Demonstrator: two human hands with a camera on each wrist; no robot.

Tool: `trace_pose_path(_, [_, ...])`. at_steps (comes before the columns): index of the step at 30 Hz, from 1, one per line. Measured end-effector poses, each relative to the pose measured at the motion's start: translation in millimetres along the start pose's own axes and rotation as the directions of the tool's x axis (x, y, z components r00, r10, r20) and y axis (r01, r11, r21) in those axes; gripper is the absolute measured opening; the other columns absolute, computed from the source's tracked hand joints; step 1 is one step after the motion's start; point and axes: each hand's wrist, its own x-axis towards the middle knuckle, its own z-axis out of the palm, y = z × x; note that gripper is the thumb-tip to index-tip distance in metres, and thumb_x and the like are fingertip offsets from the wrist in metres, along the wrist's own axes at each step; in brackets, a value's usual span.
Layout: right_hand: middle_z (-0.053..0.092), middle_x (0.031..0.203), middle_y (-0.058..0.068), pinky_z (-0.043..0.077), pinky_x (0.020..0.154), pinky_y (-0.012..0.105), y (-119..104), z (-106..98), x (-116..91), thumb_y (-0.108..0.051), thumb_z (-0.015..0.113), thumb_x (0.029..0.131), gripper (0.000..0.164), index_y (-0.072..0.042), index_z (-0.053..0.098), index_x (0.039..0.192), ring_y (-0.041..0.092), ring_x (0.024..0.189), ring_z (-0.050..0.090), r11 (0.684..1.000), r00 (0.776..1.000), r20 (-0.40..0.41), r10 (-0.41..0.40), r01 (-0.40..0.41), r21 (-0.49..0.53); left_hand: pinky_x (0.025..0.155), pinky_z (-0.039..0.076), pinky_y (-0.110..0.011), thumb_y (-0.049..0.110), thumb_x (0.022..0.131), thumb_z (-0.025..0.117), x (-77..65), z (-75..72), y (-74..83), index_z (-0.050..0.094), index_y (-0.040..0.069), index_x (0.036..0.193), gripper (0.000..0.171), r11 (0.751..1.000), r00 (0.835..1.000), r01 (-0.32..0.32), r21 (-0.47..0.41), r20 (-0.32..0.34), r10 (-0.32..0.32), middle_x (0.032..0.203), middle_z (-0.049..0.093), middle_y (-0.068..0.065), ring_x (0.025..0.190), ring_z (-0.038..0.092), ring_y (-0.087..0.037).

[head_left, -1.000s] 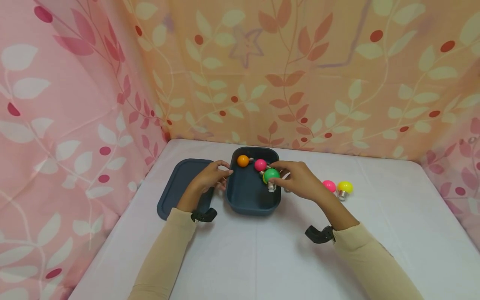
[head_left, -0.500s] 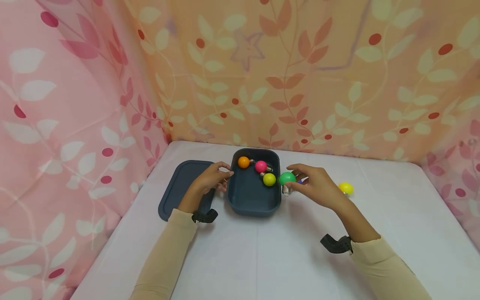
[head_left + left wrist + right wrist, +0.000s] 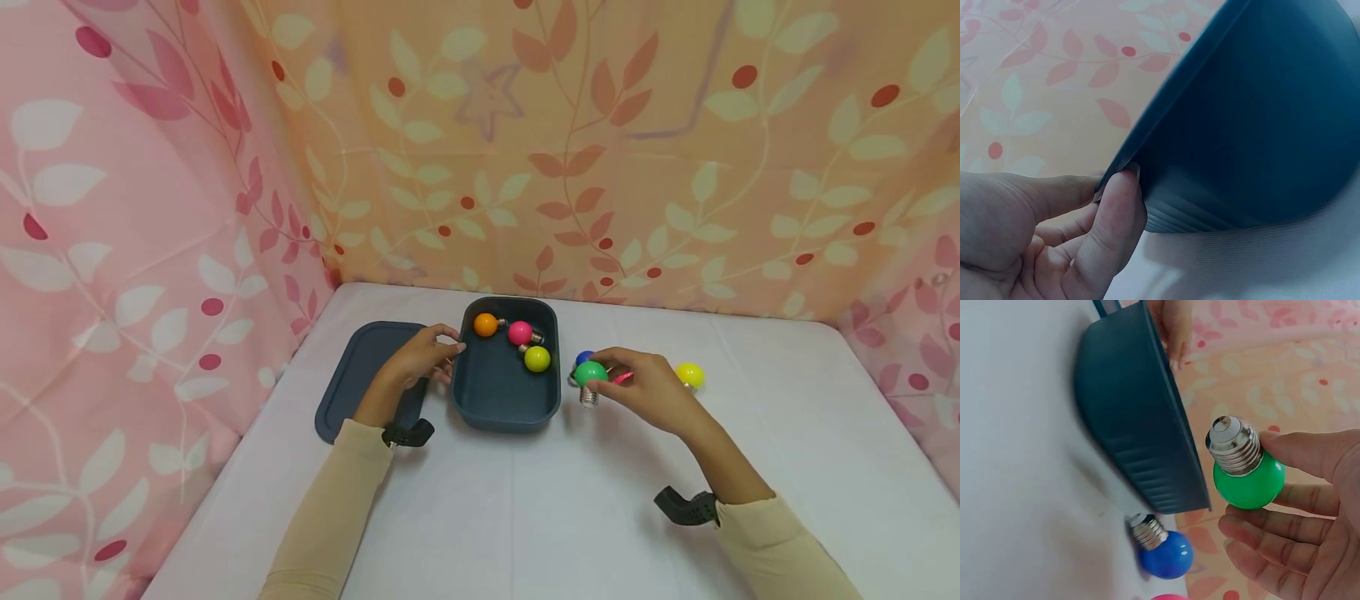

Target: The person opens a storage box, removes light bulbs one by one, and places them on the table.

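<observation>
Box (image 3: 506, 422) in the head view carries 3 bulbs (image 3: 520, 332); green bulb (image 3: 591, 374) sits outside at its 3 o'clock, in the right hand (image 3: 651, 387). Left wrist view: left hand (image 3: 1054, 247), nearly closed, pinches the rim (image 3: 1165, 103). Right wrist view: half-curled fingers (image 3: 1279, 525) grip green; blue bulb (image 3: 1169, 555) at 8 o'clock.

The lid (image 3: 348, 387) lies left of the container (image 3: 506, 427); three light bulbs (image 3: 521, 332) sit inside, towards its far end. To its right, a held bulb (image 3: 591, 374) in the right hand (image 3: 651, 388) is before a resting bulb (image 3: 583, 357); a half-hidden bulb (image 3: 623, 377) seemingly lies behind the hand, an outermost bulb (image 3: 690, 374) farther right.
</observation>
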Motion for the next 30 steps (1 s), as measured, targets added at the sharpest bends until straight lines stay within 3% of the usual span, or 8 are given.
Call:
trace_pose_path(7, [0.066, 0.097, -0.002, 0.054, 0.070, 0.028, 16, 9, -4, -0.044, 0.071, 0.081, 0.046, -0.017, 0.061, 0.117, 0.017, 0.089, 0.060, 0.999, 0.999, -0.006, 0.048, -0.048, -0.004, 0.055, 0.056, -0.034, 0.026, 0.091, 0.064, -0.7, 0.8, 1.3, 0.044, 0.005, 0.128, 0.048, 1.000, 1.000, -0.008, 0.005, 0.000, 0.008, 0.079, 0.055, -0.015, 0.059, 0.058, -0.021])
trace_pose_path(15, [0.065, 0.092, -0.004, 0.053, 0.072, 0.027, 35, 23, -3, -0.037, 0.074, 0.081, 0.039, -0.016, 0.064, 0.112, 0.014, 0.085, 0.061, 0.999, 0.999, -0.026, 0.023, -0.023, -0.022, 0.055, 0.056, -0.034, 0.026, 0.091, 0.063, -0.4, 0.0, 2.1, 0.044, 0.006, 0.128, 0.046, 1.000, 1.000, 0.009, 0.006, -0.001, -0.009, 0.080, 0.056, -0.016, 0.059, 0.058, -0.021])
trace_pose_path(30, [0.065, 0.092, -0.003, 0.053, 0.067, 0.023, 44, 36, -1, -0.031, 0.078, 0.078, 0.039, -0.013, 0.067, 0.110, 0.013, 0.079, 0.059, 1.000, 0.999, -0.032, -0.007, 0.007, -0.013, 0.056, 0.056, -0.036, 0.023, 0.094, 0.060, -1.5, 2.6, 2.5, 0.044, 0.003, 0.128, 0.043, 1.000, 1.000, -0.005, 0.017, -0.001, 0.005, 0.078, 0.054, -0.014, 0.059, 0.058, -0.023])
